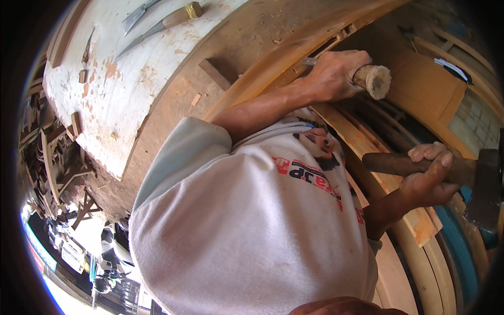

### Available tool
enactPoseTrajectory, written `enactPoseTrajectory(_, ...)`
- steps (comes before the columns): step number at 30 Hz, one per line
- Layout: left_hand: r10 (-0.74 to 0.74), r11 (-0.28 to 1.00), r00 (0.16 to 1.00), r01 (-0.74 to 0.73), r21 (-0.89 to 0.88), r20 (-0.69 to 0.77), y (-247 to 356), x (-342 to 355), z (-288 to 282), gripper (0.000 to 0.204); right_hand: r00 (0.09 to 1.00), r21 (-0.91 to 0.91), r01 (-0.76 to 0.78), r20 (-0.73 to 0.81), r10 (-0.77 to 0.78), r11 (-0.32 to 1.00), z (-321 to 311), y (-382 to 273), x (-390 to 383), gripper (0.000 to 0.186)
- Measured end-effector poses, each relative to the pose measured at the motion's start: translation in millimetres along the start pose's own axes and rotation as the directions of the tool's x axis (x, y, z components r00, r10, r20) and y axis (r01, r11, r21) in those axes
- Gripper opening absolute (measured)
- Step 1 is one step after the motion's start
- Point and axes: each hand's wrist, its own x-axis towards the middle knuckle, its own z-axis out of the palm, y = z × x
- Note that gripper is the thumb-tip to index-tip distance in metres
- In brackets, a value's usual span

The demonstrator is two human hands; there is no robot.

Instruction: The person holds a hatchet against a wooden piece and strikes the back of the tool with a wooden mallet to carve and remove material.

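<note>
Shirt [252,226], pale, printed chest, filling the lower middle. Right hand [433,184]: fingers wrapped round the wooden handle of a block-headed hammer [482,194], dark metal head toward the right rim, handle end pointing left. Left hand [336,73]: closed fist about a wood-handled chisel [377,83], frayed butt facing right, grey blade emerging on the left by the edge of a long wooden rail [310,42]; contact there cannot be told. Open room between hammer and chisel butt. Rail: slot along its edge, upper right of the fist. Planks [420,226], lengthwise below the right hand. Beyond the rail: short wood block [214,73], its end near the rail; small offcut [196,100]. White-painted panel [142,105], flaking, its near edge well apart from both hands, bearing a second chisel [165,23] and bare surface around it. Farthest, lower left: scrap timber [47,163], motorcycle [109,252].
</note>
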Motion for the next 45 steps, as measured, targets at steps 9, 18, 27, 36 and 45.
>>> enactPoseTrajectory(9, -0.074, 0.997, 0.996, 0.075, 0.016, -0.053, -0.4, 4.6, -3.4, 0.036, 0.935, -0.234, -0.202, 0.242, 0.259, 0.951, -6.9, 0.5, -7.5, 0.027)
enactPoseTrajectory(18, -0.313, 0.797, 0.901, 0.421, -0.432, 0.299, -32.0, 25.0, -24.4, 0.039, 0.998, 0.091, 0.026, 0.053, -0.031, 0.996, 7.0, 2.3, 9.2, 0.018)
enactPoseTrajectory(27, -0.374, 0.899, 0.925, 0.379, -0.22, 0.065, -40.6, 46.0, -51.8, 0.018, 0.943, 0.116, -0.232, 0.271, 0.194, 0.966, 23.7, 33.7, -7.9, 0.021)
enactPoseTrajectory(36, -0.534, 0.835, 0.834, 0.546, -0.069, 0.136, -46.0, 59.4, -61.7, 0.02, 0.889, 0.018, -0.294, 0.371, 0.267, 0.956, 27.8, 34.7, -6.3, 0.022)
enactPoseTrajectory(45, -0.533, 0.73, 0.839, 0.52, -0.443, 0.107, -51.4, 72.3, -65.9, 0.024, 0.919, -0.012, -0.203, 0.343, 0.195, 0.979, 29.5, 49.7, -12.7, 0.02)
